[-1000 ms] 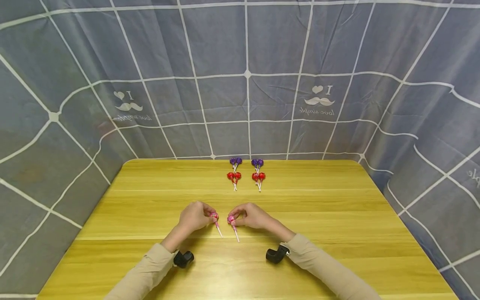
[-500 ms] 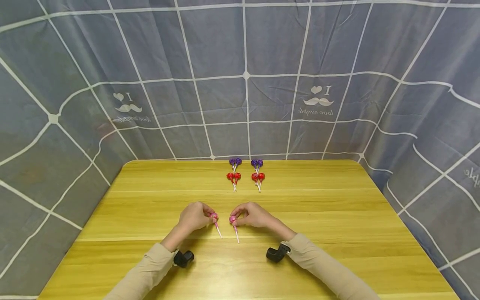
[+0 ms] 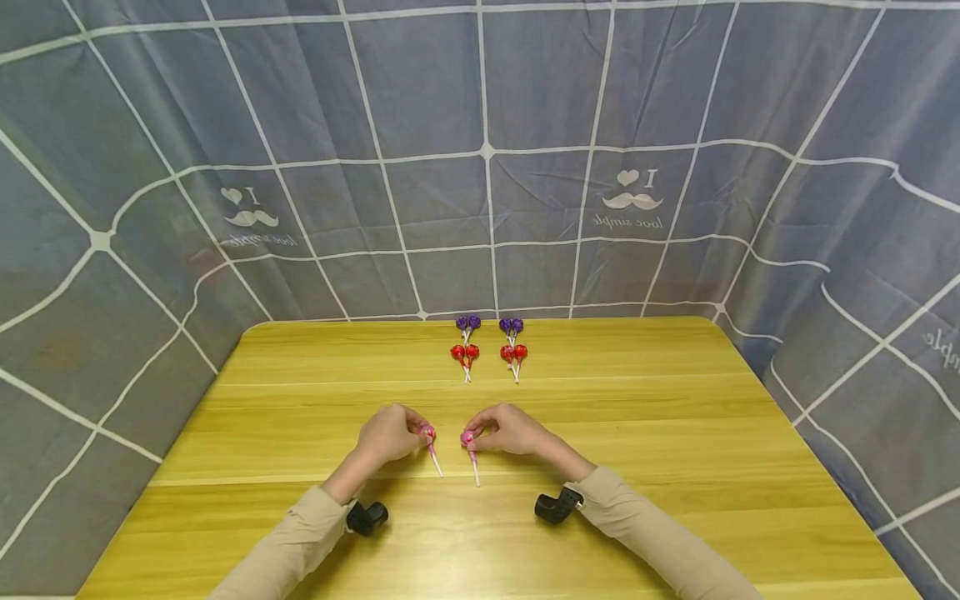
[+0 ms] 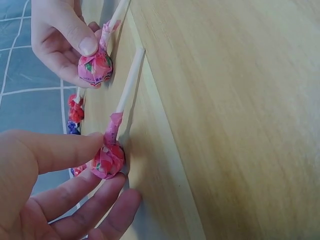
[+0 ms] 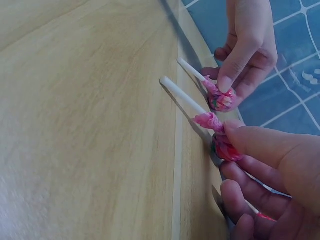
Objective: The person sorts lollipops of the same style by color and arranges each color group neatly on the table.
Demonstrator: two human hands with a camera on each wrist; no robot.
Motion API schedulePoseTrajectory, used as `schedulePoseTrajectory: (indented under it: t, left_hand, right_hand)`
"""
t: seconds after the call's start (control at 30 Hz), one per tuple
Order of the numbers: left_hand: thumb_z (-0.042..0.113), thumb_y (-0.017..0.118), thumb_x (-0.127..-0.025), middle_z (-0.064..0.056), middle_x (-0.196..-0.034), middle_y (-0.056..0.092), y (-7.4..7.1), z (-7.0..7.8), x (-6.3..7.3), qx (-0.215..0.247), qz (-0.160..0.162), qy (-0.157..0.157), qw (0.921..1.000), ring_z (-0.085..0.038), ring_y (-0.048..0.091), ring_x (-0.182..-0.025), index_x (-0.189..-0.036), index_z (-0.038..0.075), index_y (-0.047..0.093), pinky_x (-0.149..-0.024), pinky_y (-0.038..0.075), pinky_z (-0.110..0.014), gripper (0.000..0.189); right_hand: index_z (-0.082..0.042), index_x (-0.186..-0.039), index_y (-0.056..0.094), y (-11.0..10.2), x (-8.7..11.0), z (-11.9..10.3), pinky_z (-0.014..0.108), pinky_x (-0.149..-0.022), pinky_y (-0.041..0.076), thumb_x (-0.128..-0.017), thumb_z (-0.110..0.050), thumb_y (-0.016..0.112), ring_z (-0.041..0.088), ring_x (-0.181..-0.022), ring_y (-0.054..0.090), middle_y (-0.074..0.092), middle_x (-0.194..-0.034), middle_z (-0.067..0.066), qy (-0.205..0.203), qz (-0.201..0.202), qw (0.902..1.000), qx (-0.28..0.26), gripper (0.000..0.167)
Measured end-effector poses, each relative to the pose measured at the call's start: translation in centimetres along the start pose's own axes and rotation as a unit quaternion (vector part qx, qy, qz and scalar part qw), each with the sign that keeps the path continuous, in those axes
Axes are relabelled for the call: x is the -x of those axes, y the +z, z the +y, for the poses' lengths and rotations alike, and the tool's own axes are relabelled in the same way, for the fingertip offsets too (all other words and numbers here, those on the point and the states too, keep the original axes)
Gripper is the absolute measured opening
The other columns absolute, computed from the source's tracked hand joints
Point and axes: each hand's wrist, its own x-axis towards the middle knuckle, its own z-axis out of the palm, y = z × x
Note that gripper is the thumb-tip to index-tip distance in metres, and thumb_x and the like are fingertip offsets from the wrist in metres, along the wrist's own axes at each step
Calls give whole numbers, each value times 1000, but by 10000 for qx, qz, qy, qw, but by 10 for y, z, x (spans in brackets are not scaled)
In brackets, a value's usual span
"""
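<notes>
Two pink-wrapped lollipops lie low at the middle of the table, their white sticks pointing toward the person. My left hand (image 3: pixel 393 432) pinches the head of the left pink lollipop (image 4: pixel 108 161) between thumb and fingers. The right pink lollipop (image 5: pixel 226 147) has its head between the thumb and fingers of my right hand (image 3: pixel 506 430). A small gap separates the two lollipops in the head view. Farther back are red lollipops in a left pair (image 3: pixel 465 353) and a right pair (image 3: pixel 514 354). Behind these lie purple lollipops, again a left pair (image 3: pixel 468 322) and a right pair (image 3: pixel 512 326).
The wooden table (image 3: pixel 315 354) extends to both sides of the hands. A grey curtain (image 3: pixel 442 200) with white grid lines hangs behind it and along its sides. Each sleeve cuff carries a black wrist device, one on the left (image 3: pixel 367 518) and one on the right (image 3: pixel 558 505).
The right hand has shifted slightly to the right with its pink lollipop, widening the gap between the two. The left hand stays nearly still, and the head view has turned a little.
</notes>
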Motion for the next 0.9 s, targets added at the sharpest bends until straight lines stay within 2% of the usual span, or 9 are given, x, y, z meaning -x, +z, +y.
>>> schedulePoseTrajectory:
  t: [0.13, 0.37, 0.57, 0.77, 0.9]
  left_hand:
    - [17, 76, -76, 6, -70, 67, -4, 2, 0, 12, 23, 233, 9997, -6, 55, -60, -88, 10, 77, -52, 39, -23, 14]
    - [18, 78, -75, 1, -74, 72, -7, 2, -15, 292, 27, 197, 9994, -8, 56, -61, -92, 9, 77, -51, 38, -23, 19]
    - [22, 78, -77, -3, -81, 75, -11, 10, -30, 691, 320, 232, 9968, -8, 58, -63, -96, 8, 77, -56, 40, -23, 24]
    - [21, 73, -81, -7, -90, 75, -8, 15, -47, 927, 500, 434, 9935, -10, 43, -56, -102, 9, 76, -51, 30, -22, 24]
    - [19, 72, -82, -9, -91, 75, -3, 18, -57, 1125, 596, 442, 9909, -9, 53, -63, -102, 7, 76, -55, 34, -21, 24]
  right_hand:
    - [-7, -103, 72, -3, 1, 3, 20, -59, 47, -84, -22, 74, 5, -68, 58, 73, -94, 4, 76, 84, 9997, -199, 24]
    - [-6, -103, 72, -17, -1, 7, 22, -52, 49, -84, -23, 74, 10, -61, 59, 73, -93, 7, 261, 585, 9966, -525, 26]
    - [-4, -106, 72, -29, -4, 9, 20, -47, 44, -83, -21, 75, 12, -54, 57, 73, -94, 9, 285, 1072, 9930, -400, 29]
    - [-8, -108, 72, -36, -12, 12, 20, -49, 40, -82, -24, 76, 9, -53, 50, 72, -97, 7, 534, 1466, 9876, -196, 31]
    - [-9, -109, 72, -38, -21, 14, 21, -53, 43, -82, -26, 76, 9, -57, 55, 73, -98, 6, 654, 1623, 9845, -84, 33]
